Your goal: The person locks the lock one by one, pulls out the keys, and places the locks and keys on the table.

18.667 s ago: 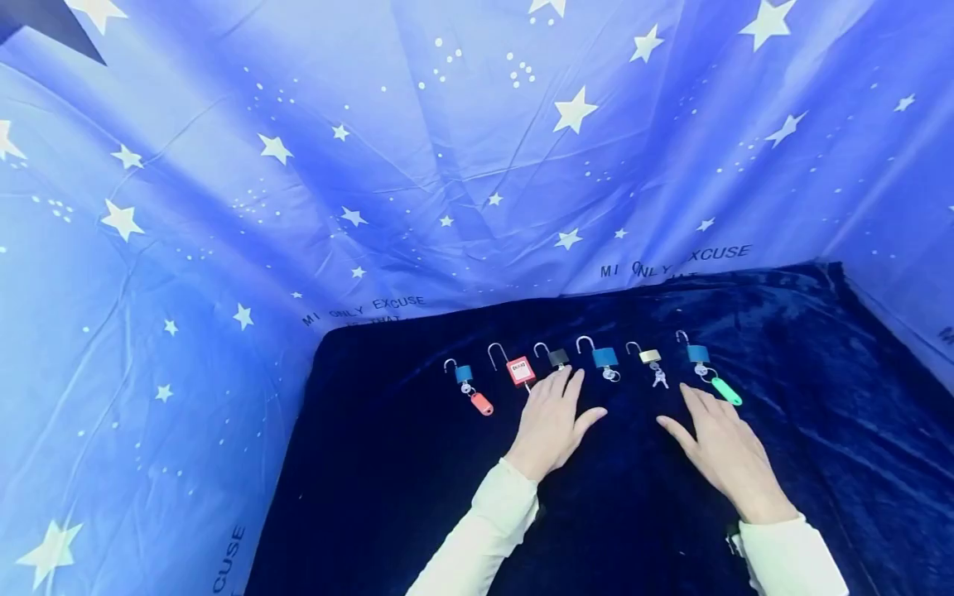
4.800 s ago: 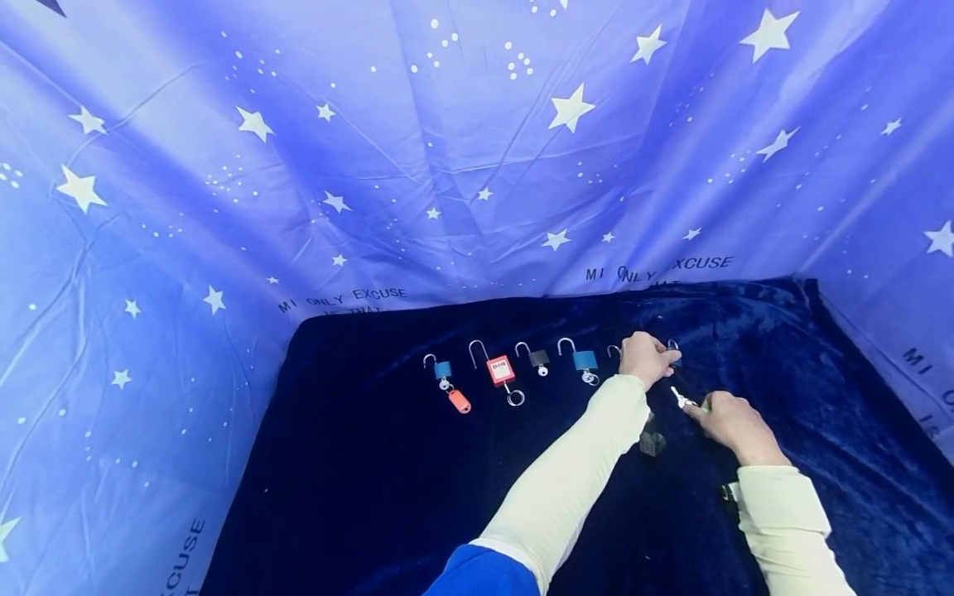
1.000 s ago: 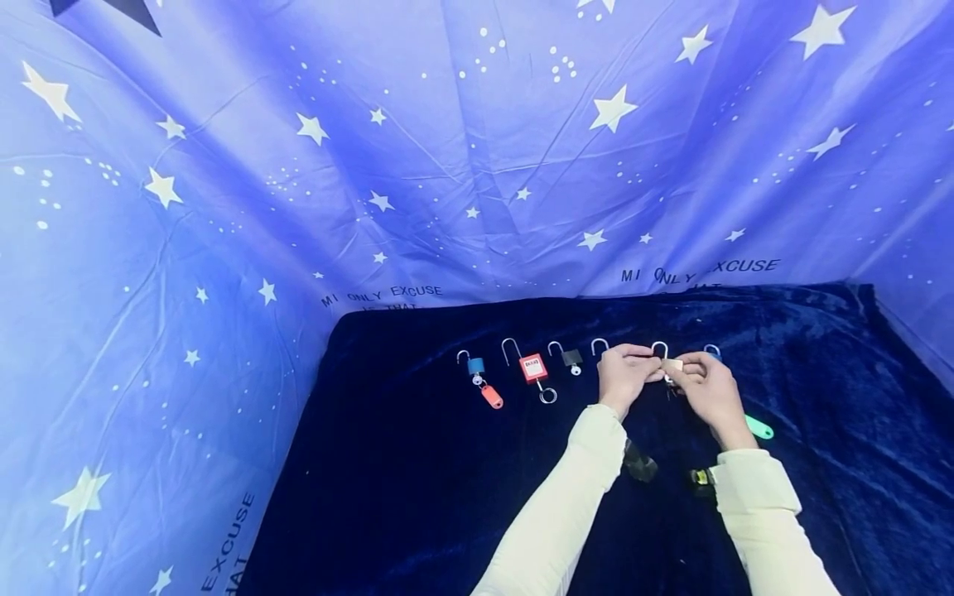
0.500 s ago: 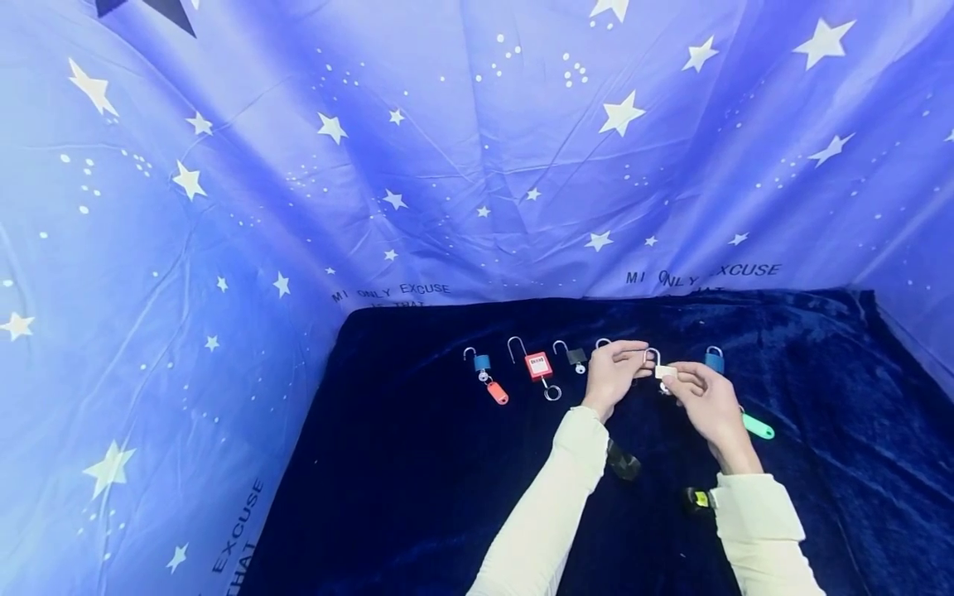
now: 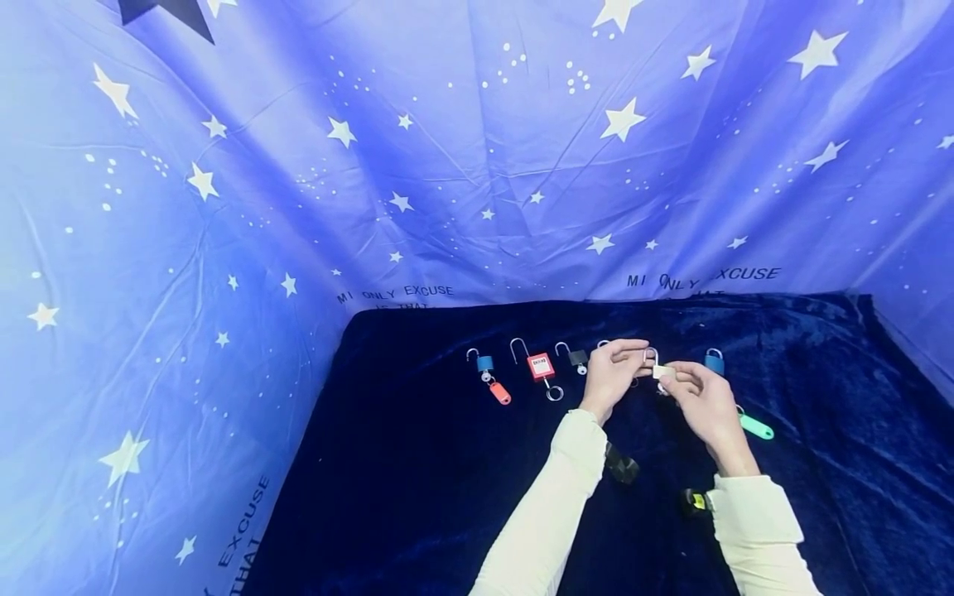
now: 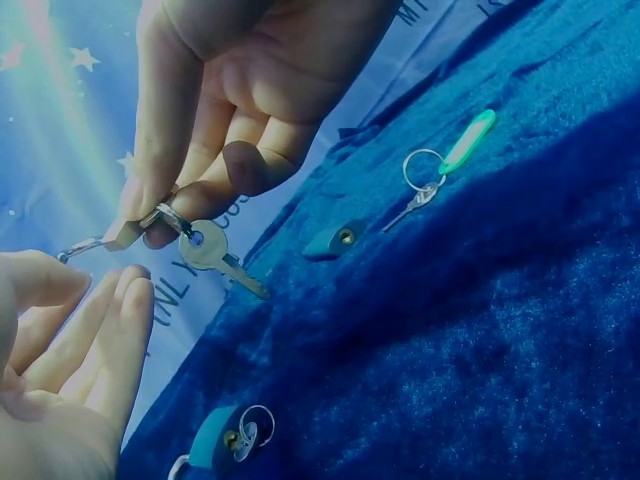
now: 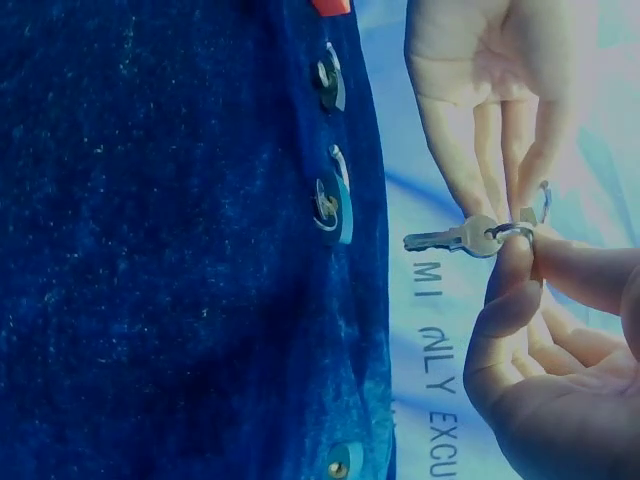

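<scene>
My right hand (image 5: pixel 704 406) pinches the small brass padlock (image 5: pixel 662 372) by its body, lifted off the dark cloth. Its shackle points up, and a key (image 6: pixel 205 247) dangles from a ring beneath it. With thumb and fingertips my left hand (image 5: pixel 611 372) pinches at the shackle, its other fingers fairly straight. Behind that hand, mostly hidden in the head view, lies a blue padlock (image 6: pixel 212 438) with its key in. To the right is another blue padlock (image 5: pixel 714 361), its keyhole bare. The key with a green tag (image 5: pixel 756 426) lies apart from it.
Further left in the row lie a blue padlock (image 5: pixel 485 364) with an orange tag (image 5: pixel 500 393), a red padlock (image 5: pixel 540 366) and a dark padlock (image 5: pixel 578 358), shackles raised. A starry curtain (image 5: pixel 447 165) rises behind the navy cloth (image 5: pixel 417 463).
Earlier both hands rested flat and the green-tagged key was in the right blue padlock. That key came out and lies apart; its shackle is down. The brass padlock was lifted, then shifted slightly left.
</scene>
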Demonstrator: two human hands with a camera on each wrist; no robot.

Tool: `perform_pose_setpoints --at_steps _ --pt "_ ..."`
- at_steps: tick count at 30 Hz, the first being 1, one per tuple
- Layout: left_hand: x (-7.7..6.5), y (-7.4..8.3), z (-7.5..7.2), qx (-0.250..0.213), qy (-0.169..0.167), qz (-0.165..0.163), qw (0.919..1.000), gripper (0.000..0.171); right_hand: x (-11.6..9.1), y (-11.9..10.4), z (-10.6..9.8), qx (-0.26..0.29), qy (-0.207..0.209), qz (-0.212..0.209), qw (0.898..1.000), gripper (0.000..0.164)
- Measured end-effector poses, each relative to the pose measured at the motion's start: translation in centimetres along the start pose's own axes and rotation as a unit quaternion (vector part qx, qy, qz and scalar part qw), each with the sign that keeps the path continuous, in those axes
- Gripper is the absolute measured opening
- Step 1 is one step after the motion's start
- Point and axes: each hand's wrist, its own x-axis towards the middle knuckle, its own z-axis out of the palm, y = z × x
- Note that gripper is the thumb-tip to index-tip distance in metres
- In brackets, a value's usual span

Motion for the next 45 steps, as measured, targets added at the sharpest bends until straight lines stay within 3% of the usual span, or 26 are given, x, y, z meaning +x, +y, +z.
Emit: perform_pose_setpoints --at_steps 8,19,26,29,32,37,45 --pt "-0.2 0.4 -0.1 0.044 0.028 -0.011 0.9986 0.020 0.0 -0.2 0.4 -0.076 0.012 -0.008 0.997 0.040" --pt "-0.4 0.7 0.5 0.058 0.047 0.015 0.9971 0.021 0.2 -0.7 1.1 -0.091 0.025 -0.028 0.995 0.031" --pt "-0.6 0.2 0.6 0.166 0.040 0.046 0.9843 0.016 0.3 -1.0 1.8 -0.122 0.020 -0.017 0.992 0.031" --pt "-0.6 0.0 0.5 0.181 0.043 0.052 0.9810 0.014 0.2 -1.2 2.2 -0.120 0.015 -0.006 0.993 0.032" --pt "-0.7 -0.2 0.3 0.173 0.042 0.051 0.9827 0.014 0.2 -1.1 2.3 -0.111 0.017 -0.009 0.994 0.033" --pt "-0.7 -0.4 -0.5 0.142 0.011 0.033 0.9893 0.019 -0.1 -0.9 2.3 -0.080 0.012 -0.016 0.997 0.033" --pt "-0.5 0.6 -1.1 0.124 -0.006 0.006 0.9922 0.018 -0.4 -0.8 2.5 -0.038 0.005 -0.009 0.999 0.038"
